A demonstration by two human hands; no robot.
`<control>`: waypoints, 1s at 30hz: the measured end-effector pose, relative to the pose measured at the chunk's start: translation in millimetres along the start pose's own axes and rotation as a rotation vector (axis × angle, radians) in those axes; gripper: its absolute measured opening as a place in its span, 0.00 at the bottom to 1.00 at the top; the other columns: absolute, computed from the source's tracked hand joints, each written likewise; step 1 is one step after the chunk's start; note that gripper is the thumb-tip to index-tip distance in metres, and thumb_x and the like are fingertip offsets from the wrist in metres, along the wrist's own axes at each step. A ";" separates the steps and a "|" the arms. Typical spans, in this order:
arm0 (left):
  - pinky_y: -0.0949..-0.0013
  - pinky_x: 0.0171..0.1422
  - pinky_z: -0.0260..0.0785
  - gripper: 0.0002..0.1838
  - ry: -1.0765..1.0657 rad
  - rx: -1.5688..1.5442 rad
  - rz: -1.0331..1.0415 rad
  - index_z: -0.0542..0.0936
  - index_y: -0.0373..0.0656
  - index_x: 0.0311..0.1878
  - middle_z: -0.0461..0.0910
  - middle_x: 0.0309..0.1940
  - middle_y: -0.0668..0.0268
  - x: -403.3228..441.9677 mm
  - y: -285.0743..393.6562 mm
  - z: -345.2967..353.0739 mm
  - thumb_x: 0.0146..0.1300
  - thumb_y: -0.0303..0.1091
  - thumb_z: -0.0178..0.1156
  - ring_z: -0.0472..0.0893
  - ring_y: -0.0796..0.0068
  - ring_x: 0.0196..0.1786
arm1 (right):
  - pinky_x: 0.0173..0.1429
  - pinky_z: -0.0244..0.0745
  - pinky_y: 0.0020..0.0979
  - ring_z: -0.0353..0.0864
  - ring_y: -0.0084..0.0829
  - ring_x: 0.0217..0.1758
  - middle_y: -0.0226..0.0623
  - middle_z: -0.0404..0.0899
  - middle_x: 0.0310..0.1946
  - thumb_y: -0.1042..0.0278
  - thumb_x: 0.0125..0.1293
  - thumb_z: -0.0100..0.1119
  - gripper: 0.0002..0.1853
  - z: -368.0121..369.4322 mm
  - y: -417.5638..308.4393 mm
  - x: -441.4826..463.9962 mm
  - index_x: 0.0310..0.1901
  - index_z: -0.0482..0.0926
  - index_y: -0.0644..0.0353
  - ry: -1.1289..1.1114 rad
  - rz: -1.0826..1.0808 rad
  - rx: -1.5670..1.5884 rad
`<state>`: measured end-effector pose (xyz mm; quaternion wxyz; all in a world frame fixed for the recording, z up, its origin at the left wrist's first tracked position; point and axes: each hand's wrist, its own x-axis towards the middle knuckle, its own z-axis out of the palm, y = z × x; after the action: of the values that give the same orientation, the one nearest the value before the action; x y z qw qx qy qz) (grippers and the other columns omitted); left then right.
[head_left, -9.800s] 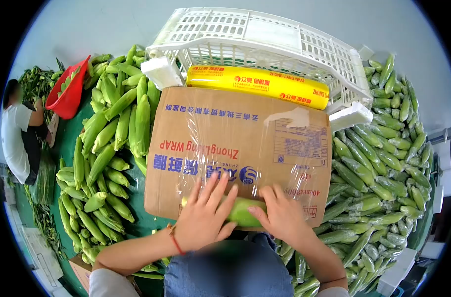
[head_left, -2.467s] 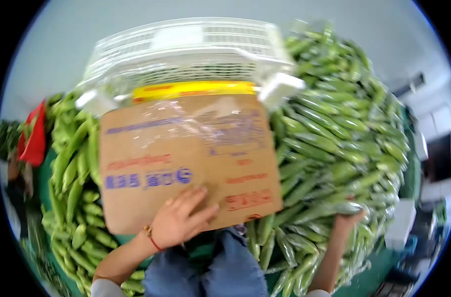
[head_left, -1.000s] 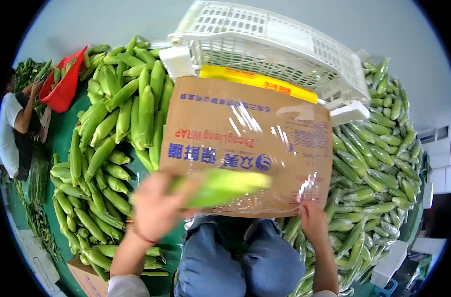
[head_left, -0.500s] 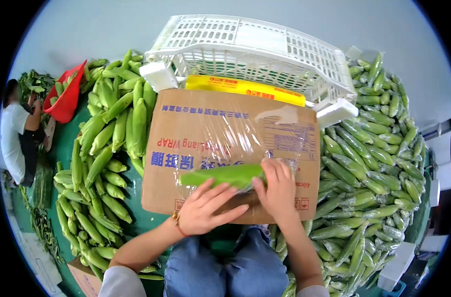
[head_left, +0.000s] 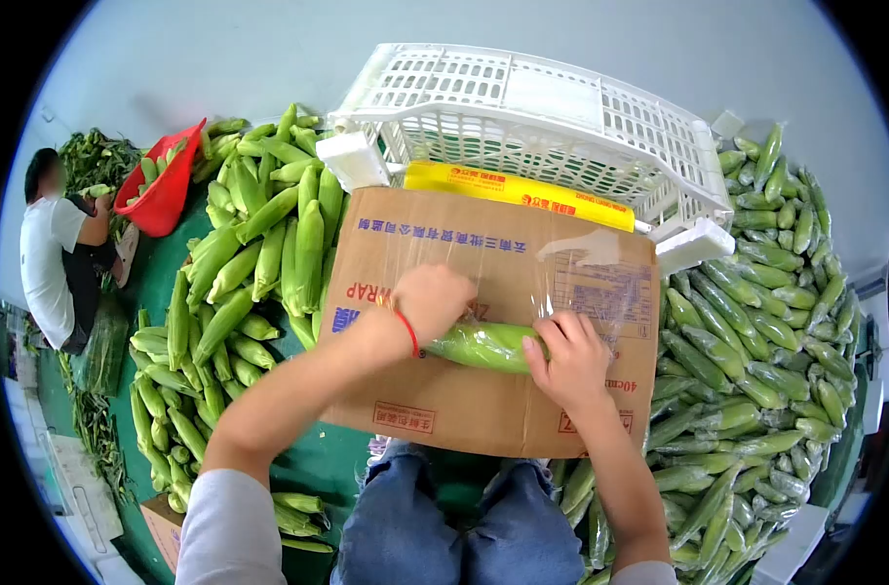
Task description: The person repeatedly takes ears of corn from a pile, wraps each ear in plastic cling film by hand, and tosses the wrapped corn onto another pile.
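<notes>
A green ear of corn (head_left: 491,347) lies across the cardboard box (head_left: 503,414), with clear plastic film (head_left: 522,278) on and around it. My right hand (head_left: 571,359) is closed over the ear's right end, thumb on its near side. At the left end, my left hand (head_left: 433,302) is curled into a fist, and the film wrinkles toward it. Its fingertips are partly hidden. Beyond the box's far edge a yellow roll (head_left: 518,195) lies in front of the white plastic crate (head_left: 522,127).
Unwrapped corn (head_left: 235,273) is heaped on my left. Film-wrapped corn (head_left: 756,341) is piled on my right. Farther left, another person (head_left: 55,253) sits by a red basket (head_left: 162,185) and cut greenery (head_left: 84,161).
My left hand has gone from open fingers below the ear to a fist farther away, above its left end. The ear has moved right with my right hand. The whole view has shifted slightly.
</notes>
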<state>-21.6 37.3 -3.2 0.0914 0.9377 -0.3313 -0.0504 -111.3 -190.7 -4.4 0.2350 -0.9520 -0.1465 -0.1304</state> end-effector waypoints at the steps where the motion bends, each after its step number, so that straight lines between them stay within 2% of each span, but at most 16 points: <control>1: 0.54 0.34 0.75 0.08 0.003 -0.106 -0.052 0.82 0.46 0.31 0.80 0.23 0.56 -9.4 21.0 -19.7 0.60 0.37 0.59 0.82 0.52 0.28 | 0.37 0.75 0.45 0.79 0.46 0.36 0.37 0.75 0.36 0.54 0.64 0.61 0.14 -6.0 -0.4 0.5 0.35 0.78 0.57 -0.108 0.089 0.030; 3: 0.54 0.26 0.73 0.10 0.043 0.062 -0.042 0.77 0.43 0.38 0.78 0.19 0.59 -58.0 57.2 -12.0 0.61 0.39 0.59 0.82 0.59 0.22 | 0.36 0.75 0.46 0.80 0.51 0.35 0.41 0.75 0.38 0.52 0.66 0.59 0.16 -18.6 -7.7 -1.2 0.36 0.77 0.58 -0.340 0.221 0.072; 4: 0.56 0.30 0.76 0.17 0.034 -0.093 -0.052 0.76 0.39 0.46 0.81 0.27 0.55 -84.5 75.2 -15.6 0.62 0.43 0.60 0.83 0.55 0.27 | 0.36 0.76 0.47 0.80 0.53 0.34 0.44 0.75 0.40 0.50 0.67 0.58 0.17 -25.9 -17.7 -9.1 0.37 0.76 0.58 -0.468 0.264 0.080; 5: 0.52 0.51 0.77 0.29 0.066 -0.207 0.005 0.72 0.35 0.59 0.79 0.49 0.44 -107.9 84.8 -6.2 0.62 0.48 0.60 0.83 0.50 0.50 | 0.36 0.76 0.47 0.80 0.55 0.33 0.46 0.75 0.41 0.49 0.68 0.57 0.18 -31.8 -24.3 -16.5 0.38 0.75 0.58 -0.601 0.307 0.087; 7: 0.45 0.72 0.59 0.39 0.048 -0.215 0.001 0.64 0.33 0.69 0.66 0.67 0.42 -122.7 96.1 -7.8 0.63 0.53 0.59 0.67 0.49 0.71 | 0.43 0.76 0.48 0.80 0.53 0.41 0.48 0.74 0.47 0.47 0.66 0.59 0.19 -38.3 -30.7 -27.8 0.44 0.75 0.57 -0.542 0.334 0.179; 9: 0.44 0.78 0.44 0.44 0.036 -0.160 -0.003 0.60 0.32 0.72 0.57 0.73 0.46 -104.6 81.5 -4.3 0.63 0.58 0.57 0.55 0.52 0.78 | 0.51 0.75 0.49 0.78 0.51 0.48 0.48 0.72 0.51 0.47 0.64 0.61 0.22 -35.7 -35.2 -29.8 0.50 0.75 0.55 -0.394 0.227 0.152; 12: 0.47 0.78 0.49 0.41 0.274 -0.047 -0.094 0.59 0.32 0.72 0.58 0.74 0.49 -26.7 35.5 5.6 0.65 0.52 0.56 0.56 0.52 0.77 | 0.60 0.70 0.50 0.73 0.46 0.56 0.46 0.71 0.54 0.47 0.57 0.66 0.28 -28.5 -37.0 -10.6 0.55 0.74 0.54 -0.117 -0.112 -0.053; 15: 0.55 0.77 0.54 0.38 0.150 0.069 0.108 0.59 0.29 0.71 0.59 0.73 0.46 44.6 -10.5 -1.3 0.64 0.41 0.58 0.60 0.53 0.76 | 0.60 0.70 0.46 0.71 0.42 0.56 0.40 0.73 0.50 0.48 0.47 0.73 0.36 -7.6 -16.1 33.0 0.57 0.74 0.55 -0.060 -0.408 -0.258; 16: 0.58 0.76 0.57 0.37 0.069 0.102 0.179 0.59 0.28 0.70 0.59 0.73 0.46 64.2 -19.3 6.7 0.64 0.39 0.59 0.61 0.53 0.75 | 0.57 0.71 0.44 0.73 0.41 0.54 0.39 0.74 0.48 0.49 0.45 0.74 0.36 -4.1 -8.3 50.7 0.55 0.74 0.55 -0.114 -0.409 -0.247; 20: 0.60 0.71 0.65 0.41 -0.268 0.162 0.068 0.61 0.26 0.68 0.58 0.73 0.47 84.0 -5.8 -9.9 0.57 0.39 0.66 0.64 0.53 0.73 | 0.40 0.77 0.39 0.80 0.39 0.41 0.36 0.79 0.35 0.50 0.42 0.74 0.30 5.0 0.1 68.4 0.45 0.75 0.56 -0.261 -0.394 -0.096; 24: 0.59 0.71 0.66 0.42 -0.205 0.114 0.095 0.61 0.30 0.70 0.57 0.74 0.50 73.8 -6.6 -15.2 0.58 0.43 0.68 0.68 0.51 0.69 | 0.36 0.78 0.44 0.83 0.44 0.35 0.40 0.80 0.31 0.41 0.48 0.68 0.30 -29.9 -17.0 4.4 0.46 0.77 0.54 -0.569 -0.374 0.079; 25: 0.59 0.71 0.66 0.42 -0.190 0.065 0.088 0.62 0.31 0.70 0.58 0.74 0.51 72.5 -8.3 -17.4 0.58 0.43 0.68 0.69 0.51 0.69 | 0.39 0.78 0.46 0.84 0.47 0.35 0.42 0.82 0.32 0.39 0.49 0.67 0.31 -51.7 -26.3 -4.7 0.48 0.78 0.53 -0.841 -0.206 0.214; 26: 0.58 0.71 0.66 0.41 -0.183 0.012 0.080 0.63 0.32 0.69 0.58 0.74 0.51 69.2 -9.2 -20.3 0.58 0.42 0.68 0.69 0.51 0.69 | 0.47 0.78 0.44 0.84 0.49 0.42 0.46 0.83 0.42 0.39 0.49 0.71 0.36 -65.1 -25.4 -16.8 0.56 0.76 0.53 -1.118 -0.094 0.237; 27: 0.58 0.71 0.66 0.40 -0.175 -0.040 0.070 0.64 0.33 0.69 0.59 0.74 0.51 65.0 -11.1 -21.4 0.58 0.42 0.68 0.69 0.51 0.69 | 0.47 0.79 0.42 0.85 0.47 0.41 0.45 0.83 0.43 0.39 0.51 0.70 0.38 -82.9 -30.8 -26.4 0.58 0.75 0.55 -1.274 0.069 0.237; 29: 0.57 0.70 0.66 0.37 0.181 -0.297 0.134 0.67 0.35 0.68 0.61 0.72 0.52 43.3 -14.6 -7.2 0.58 0.40 0.68 0.69 0.51 0.69 | 0.49 0.80 0.42 0.86 0.43 0.39 0.46 0.82 0.44 0.43 0.60 0.63 0.34 -92.0 -20.0 -68.7 0.60 0.72 0.60 -0.851 0.245 0.706; 30: 0.57 0.70 0.66 0.35 0.362 -0.422 0.177 0.68 0.36 0.67 0.63 0.72 0.52 32.3 -8.5 -0.4 0.58 0.39 0.67 0.69 0.51 0.70 | 0.49 0.80 0.42 0.85 0.43 0.39 0.48 0.81 0.44 0.45 0.62 0.62 0.34 -90.5 -17.0 -82.4 0.62 0.70 0.61 -0.744 0.476 0.849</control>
<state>8.7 23.5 -5.6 0.3460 0.8593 -0.3723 0.0581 -209.4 -238.2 53.9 0.5495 -0.7637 -0.0411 0.3365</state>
